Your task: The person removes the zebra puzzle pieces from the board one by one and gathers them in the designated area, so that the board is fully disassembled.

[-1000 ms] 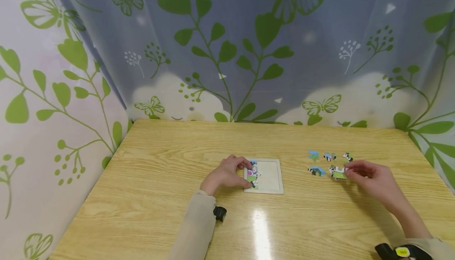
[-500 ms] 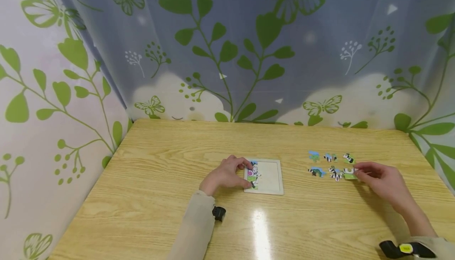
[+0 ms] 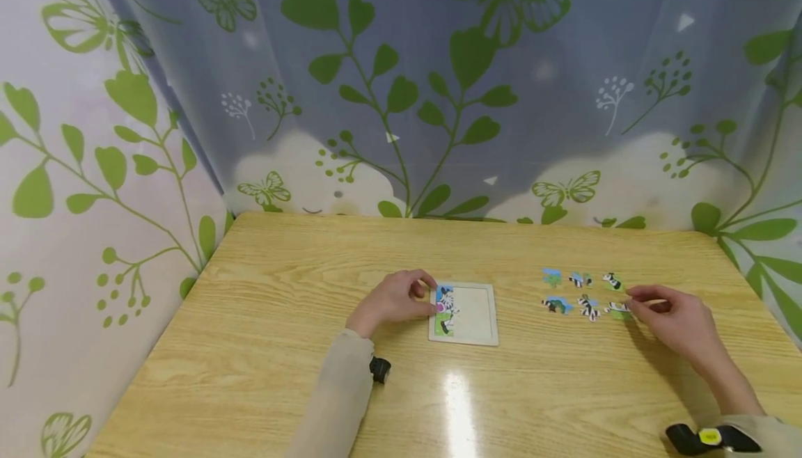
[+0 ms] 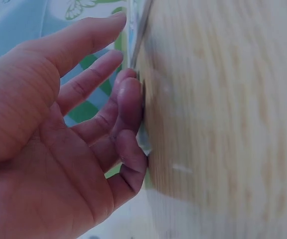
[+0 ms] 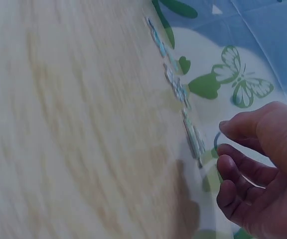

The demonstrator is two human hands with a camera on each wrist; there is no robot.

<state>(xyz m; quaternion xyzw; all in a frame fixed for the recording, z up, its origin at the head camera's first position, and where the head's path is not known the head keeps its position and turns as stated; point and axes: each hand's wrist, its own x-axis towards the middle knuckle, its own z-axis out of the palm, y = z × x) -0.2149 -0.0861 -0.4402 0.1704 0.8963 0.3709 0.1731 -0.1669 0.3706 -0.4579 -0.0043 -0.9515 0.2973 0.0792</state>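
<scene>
In the head view, a shallow square puzzle tray holds a joined strip of puzzle pieces with a zebra picture along its left side. My left hand rests at the tray's left edge, fingers loosely bent; the left wrist view shows nothing gripped between thumb and fingers. Near the right end of the lower row of loose pieces, my right hand is close to a green-and-white puzzle piece. Its fingertips overlap that piece's right side in the head view. The right wrist view shows its thumb and fingers apart, holding nothing.
Several loose puzzle pieces lie in two rows right of the tray, among them a blue-green piece, a panda piece and a zebra piece. A patterned curtain stands behind the wooden table.
My right hand has slid the green-and-white piece rightward from over the zebra piece, then let go of it. My left hand has drawn slightly left, off the pieces in the tray.
</scene>
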